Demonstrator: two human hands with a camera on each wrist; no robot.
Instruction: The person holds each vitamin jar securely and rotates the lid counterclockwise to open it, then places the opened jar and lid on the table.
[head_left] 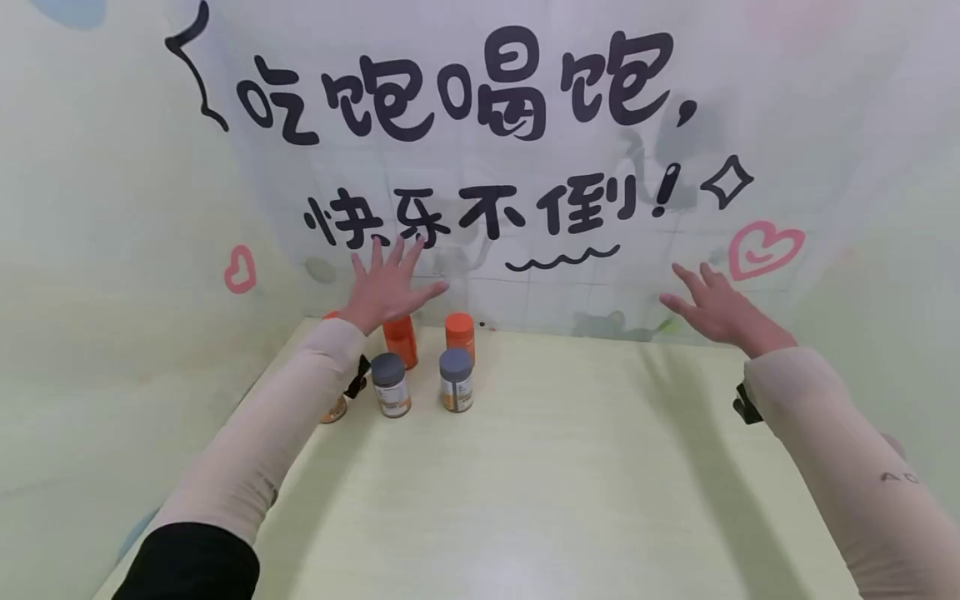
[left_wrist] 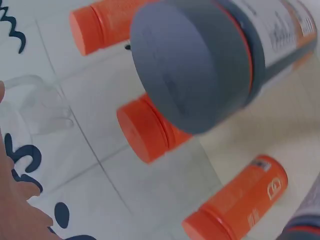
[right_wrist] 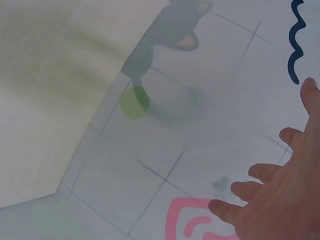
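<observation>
My left hand (head_left: 386, 287) is raised above the back left of the table, fingers spread, holding nothing. Below it are two grey-lidded jars (head_left: 391, 385) (head_left: 456, 380) with pale labels. Behind them stand orange bottles (head_left: 401, 343) (head_left: 460, 336), one partly covered by the hand. The left sleeve hides most of another orange bottle and another jar. In the left wrist view, a grey-lidded jar (left_wrist: 200, 65) looms large before several orange bottles (left_wrist: 145, 131). My right hand (head_left: 716, 308), fingers extended, is raised over the back right with nothing in it; its fingers (right_wrist: 257, 192) show in the right wrist view.
A pale table (head_left: 570, 467) reaches back to a wall hanging (head_left: 465, 167) with large dark lettering and pink hearts. Pale walls close off both sides. Dark wrist mounts (head_left: 358, 379) (head_left: 746, 406) stick out under the sleeves. Shadows of both arms fall on the table.
</observation>
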